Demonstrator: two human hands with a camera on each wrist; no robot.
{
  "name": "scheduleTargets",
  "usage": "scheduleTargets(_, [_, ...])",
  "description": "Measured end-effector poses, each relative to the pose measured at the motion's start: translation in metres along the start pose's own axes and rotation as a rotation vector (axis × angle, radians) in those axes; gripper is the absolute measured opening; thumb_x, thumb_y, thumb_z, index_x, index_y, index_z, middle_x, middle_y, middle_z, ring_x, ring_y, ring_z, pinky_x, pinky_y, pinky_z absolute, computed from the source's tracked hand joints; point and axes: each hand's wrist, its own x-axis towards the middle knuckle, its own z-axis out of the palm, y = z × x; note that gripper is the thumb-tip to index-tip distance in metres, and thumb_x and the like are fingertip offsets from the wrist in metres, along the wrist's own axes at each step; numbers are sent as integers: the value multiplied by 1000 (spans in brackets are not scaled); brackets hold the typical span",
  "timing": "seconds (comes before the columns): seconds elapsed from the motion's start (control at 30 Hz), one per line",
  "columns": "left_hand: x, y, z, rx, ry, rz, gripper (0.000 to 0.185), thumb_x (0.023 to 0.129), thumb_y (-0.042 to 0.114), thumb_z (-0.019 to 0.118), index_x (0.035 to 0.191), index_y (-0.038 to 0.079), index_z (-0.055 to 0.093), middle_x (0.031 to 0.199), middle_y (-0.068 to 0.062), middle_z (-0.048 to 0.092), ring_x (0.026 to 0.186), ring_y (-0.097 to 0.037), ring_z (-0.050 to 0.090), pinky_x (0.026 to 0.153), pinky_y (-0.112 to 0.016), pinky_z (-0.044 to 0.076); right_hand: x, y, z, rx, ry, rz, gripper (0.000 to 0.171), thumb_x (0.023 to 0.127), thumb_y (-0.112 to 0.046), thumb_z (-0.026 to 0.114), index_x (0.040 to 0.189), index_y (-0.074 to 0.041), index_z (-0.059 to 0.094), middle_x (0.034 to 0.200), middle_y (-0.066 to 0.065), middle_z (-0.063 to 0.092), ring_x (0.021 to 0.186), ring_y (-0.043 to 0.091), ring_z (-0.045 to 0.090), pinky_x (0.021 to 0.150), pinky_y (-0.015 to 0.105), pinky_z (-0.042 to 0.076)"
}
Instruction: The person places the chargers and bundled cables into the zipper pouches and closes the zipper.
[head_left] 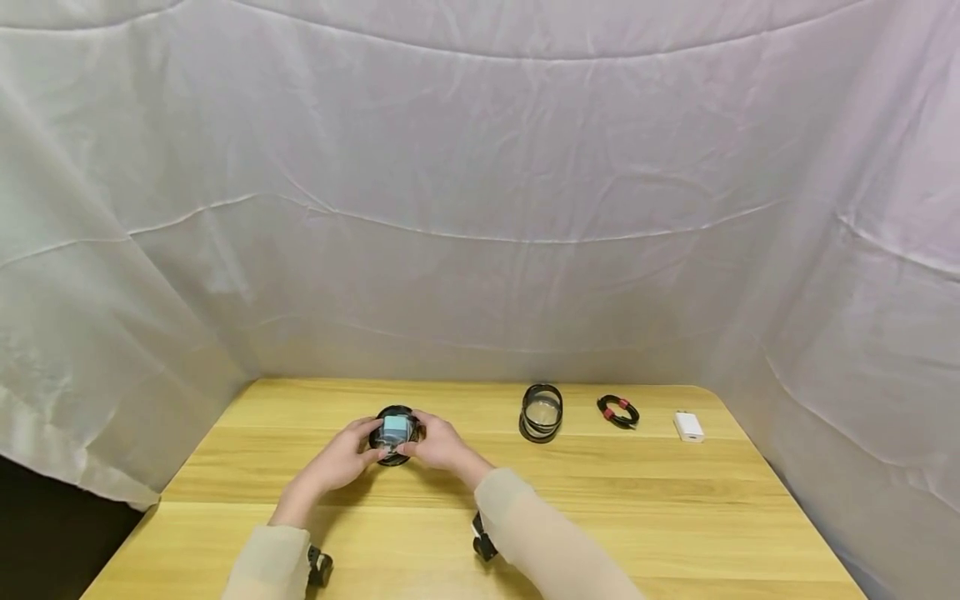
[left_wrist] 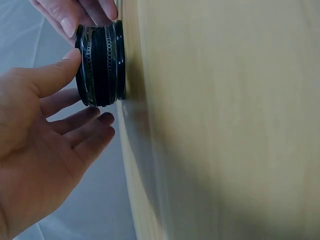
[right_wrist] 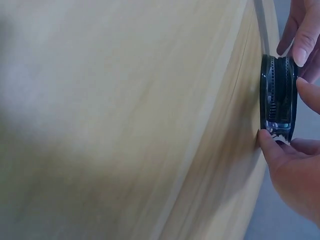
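Both hands are at a short round clear case (head_left: 391, 408) with black rims, on the left part of the table. My left hand (head_left: 341, 458) grips its left side, and my right hand (head_left: 441, 446) grips the right side, with both thumbs at the near edge. A light-blue patch (head_left: 396, 423) shows on top, between the hands. In the left wrist view, dark bands and a beaded-looking strip run around the case wall (left_wrist: 100, 65); the left thumb presses the rim. In the right wrist view, right-hand fingertips (right_wrist: 267, 137) touch the case's lower end.
Right of centre at the back stands another round clear container (head_left: 540, 433) with black rims. Farther right lie a coiled black cable (head_left: 619, 412) with red ties and a white charger plug (head_left: 688, 427). Grey cloth (head_left: 480, 275) hangs behind the wooden table (head_left: 637, 517).
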Motion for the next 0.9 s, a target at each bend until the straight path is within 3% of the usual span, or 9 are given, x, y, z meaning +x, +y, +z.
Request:
scheduleTargets(0.23, [2, 13, 1, 43, 54, 20, 63, 100, 16, 69, 151, -11, 42, 159, -36, 33, 142, -57, 36, 116, -71, 31, -11, 2, -17, 15, 18, -20, 79, 95, -30, 77, 158, -1, 40, 156, 19, 49, 139, 41, 51, 114, 54, 44])
scheduleTargets(0.5, [9, 46, 15, -21, 144, 65, 62, 102, 17, 68, 155, -3, 43, 163, -26, 34, 146, -50, 37, 116, -67, 34, -29, 5, -46, 55, 101, -140, 70, 98, -22, 71, 158, -3, 40, 159, 20, 43, 139, 42, 51, 109, 52, 50])
scheduleTargets(0.73, [28, 79, 38, -88, 219, 106, 64, 101, 19, 69, 157, 3, 43, 164, -17, 37, 149, -43, 35, 120, -64, 31, -42, 15, -81, 55, 259, -204, 67, 97, -15, 72, 156, -2, 43, 157, 22, 45, 138, 41, 51, 112, 53, 47])
scheduleTargets(0.9, [48, 99, 60, -128, 230, 115, 64, 100, 20, 70, 157, 7, 43, 164, -12, 38, 149, -40, 36, 120, -62, 31, -53, 33, -106, 54, 349, -180, 65, 98, -16, 72, 156, -5, 45, 158, 18, 45, 139, 40, 50, 114, 52, 45])
